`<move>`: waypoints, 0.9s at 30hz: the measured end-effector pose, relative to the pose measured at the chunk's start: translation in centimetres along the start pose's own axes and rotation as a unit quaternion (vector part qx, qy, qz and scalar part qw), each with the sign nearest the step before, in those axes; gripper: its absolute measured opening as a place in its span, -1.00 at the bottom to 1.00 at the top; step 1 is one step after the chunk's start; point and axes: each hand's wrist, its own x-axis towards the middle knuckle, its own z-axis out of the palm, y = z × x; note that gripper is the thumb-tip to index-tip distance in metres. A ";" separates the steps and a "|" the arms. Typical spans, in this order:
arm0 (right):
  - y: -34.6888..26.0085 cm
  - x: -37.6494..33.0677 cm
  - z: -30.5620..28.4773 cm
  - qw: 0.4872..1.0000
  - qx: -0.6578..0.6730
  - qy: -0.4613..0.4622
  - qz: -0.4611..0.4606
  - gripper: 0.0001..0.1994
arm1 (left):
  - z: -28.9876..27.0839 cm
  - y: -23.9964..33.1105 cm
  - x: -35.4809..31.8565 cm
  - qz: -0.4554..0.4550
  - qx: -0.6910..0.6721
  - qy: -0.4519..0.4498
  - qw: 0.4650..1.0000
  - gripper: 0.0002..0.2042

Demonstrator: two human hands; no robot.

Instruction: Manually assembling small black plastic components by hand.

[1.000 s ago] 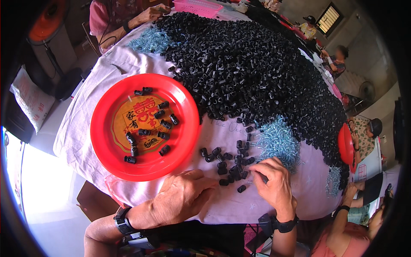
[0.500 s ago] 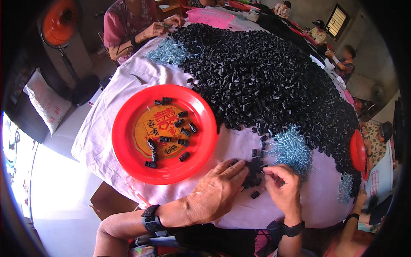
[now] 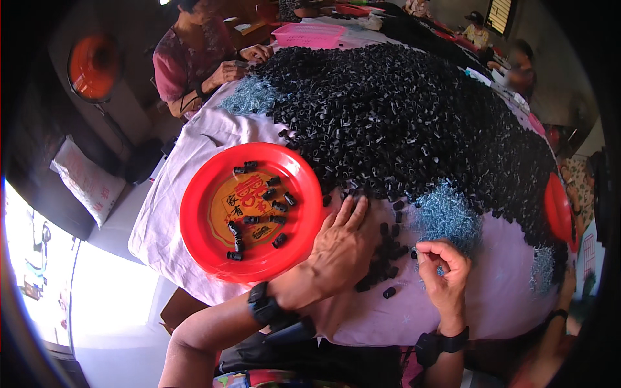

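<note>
My left hand point(image 3: 339, 242) reaches forward with its fingers stretched out, the tips at the near edge of a big heap of short black tube-like plastic parts point(image 3: 381, 116). Whether a part lies under the fingertips I cannot tell. My right hand point(image 3: 445, 275) is closed in a pinch, thumb against forefinger; what sits in it, if anything, is too small to make out. A small cluster of black parts point(image 3: 381, 262) lies between my hands. Just beyond the right hand is a pile of tiny shiny bluish pieces point(image 3: 446, 213), too fine to name surely.
A red round plate point(image 3: 194, 220) holding several black parts stands left of my left hand. Another bluish pile point(image 3: 249, 97) lies near a person point(image 3: 194, 61) across the table. A pink basket point(image 3: 307, 35) is at the back. Others sit along the far right side.
My left hand has moved forward from the small cluster to the heap's edge, uncovering the cluster. The right hand has shifted slightly right, still pinched. The whole view has tilted a little.
</note>
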 end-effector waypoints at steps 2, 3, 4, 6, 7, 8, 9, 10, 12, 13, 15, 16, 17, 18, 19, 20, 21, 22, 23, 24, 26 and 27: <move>-0.1 -0.1 -0.2 1.000 0.007 0.004 0.013 -0.84 | -1.0 -0.3 -1.5 0.011 -0.030 -0.019 0.999 -0.49; 0.0 -0.1 -0.4 1.000 0.010 0.007 0.016 -0.84 | -1.3 -0.5 -2.2 0.036 -0.065 -0.005 0.997 -0.52; -0.1 -0.2 -0.5 1.000 0.004 0.004 0.010 -0.83 | -1.4 -0.8 -2.8 0.060 -0.101 0.009 0.993 -0.54; -0.2 -0.1 -0.4 1.000 0.003 -0.001 0.002 -0.82 | -2.0 -1.1 -4.6 0.042 -0.144 0.029 0.988 -0.58; -0.3 -0.1 -0.3 1.000 0.004 -0.002 0.003 -0.82 | -2.2 -1.0 -5.0 0.026 -0.192 0.051 0.980 -0.61; -0.3 -0.2 -0.3 1.000 0.001 -0.001 0.006 -0.81 | -2.2 -0.9 -4.9 0.027 -0.194 0.049 0.979 -0.61; -0.2 -0.2 -0.4 1.000 -0.001 0.001 0.008 -0.81 | -2.3 -0.7 -4.8 -0.013 -0.227 0.066 0.972 -0.65; -0.2 -0.2 -0.4 1.000 -0.006 0.002 0.015 -0.81 | -2.2 -0.7 -4.7 -0.053 -0.260 0.082 0.961 -0.69; -0.4 -0.1 -0.2 1.000 -0.004 -0.003 0.018 -0.81 | -2.5 -0.5 -4.4 -0.055 -0.249 0.089 0.963 -0.69; -0.4 -0.1 0.0 1.000 0.000 0.000 0.016 -0.82 | -2.5 -0.4 -4.2 -0.055 -0.239 0.094 0.965 -0.70; -0.3 -0.1 0.0 1.000 -0.001 0.003 0.015 -0.82 | -2.0 -0.3 -4.0 -0.034 -0.183 0.094 0.978 -0.70; -0.1 -0.1 0.0 1.000 -0.002 0.002 0.011 -0.82 | -1.8 -0.2 -3.9 -0.012 -0.124 0.092 0.988 -0.69; 0.0 -0.1 0.0 1.000 -0.003 0.002 0.009 -0.82 | -1.6 -0.1 -3.7 -0.013 -0.126 0.092 0.988 -0.69; -0.1 -0.1 0.0 1.000 -0.004 0.002 0.010 -0.82 | -1.5 0.1 -3.5 -0.033 -0.117 0.079 0.989 -0.69; -0.3 -0.1 0.0 1.000 -0.014 -0.006 0.001 -0.81 | -1.4 0.1 -3.4 -0.053 -0.108 0.066 0.991 -0.69; -0.3 -0.1 -0.1 1.000 -0.023 -0.013 -0.008 -0.81 | -1.5 0.0 -3.2 -0.054 -0.109 0.066 0.990 -0.69; -0.4 -0.1 -0.1 1.000 -0.023 -0.013 -0.008 -0.81 | -1.6 -0.2 -3.0 -0.059 -0.133 0.050 0.988 -0.74; -0.4 -0.2 -0.2 1.000 -0.022 -0.017 -0.010 -0.81 | -1.6 -0.2 -2.8 -0.064 -0.158 0.034 0.985 -0.78; -0.5 -0.2 -0.1 0.999 -0.020 -0.021 -0.013 -0.80 | -1.7 -0.2 -2.9 -0.064 -0.157 0.035 0.985 -0.78; -0.5 -0.2 0.0 0.999 -0.020 -0.021 -0.014 -0.80 | -1.8 -0.1 -3.0 -0.075 -0.181 0.045 0.979 -0.77; -0.7 -0.2 0.1 1.000 -0.010 -0.021 -0.012 -0.78 | -1.9 -0.2 -3.5 -0.085 -0.207 0.056 0.973 -0.76; -0.7 -0.3 0.1 1.000 -0.012 -0.020 -0.013 -0.78 | -1.9 -0.4 -3.8 -0.075 -0.260 0.041 0.962 -0.73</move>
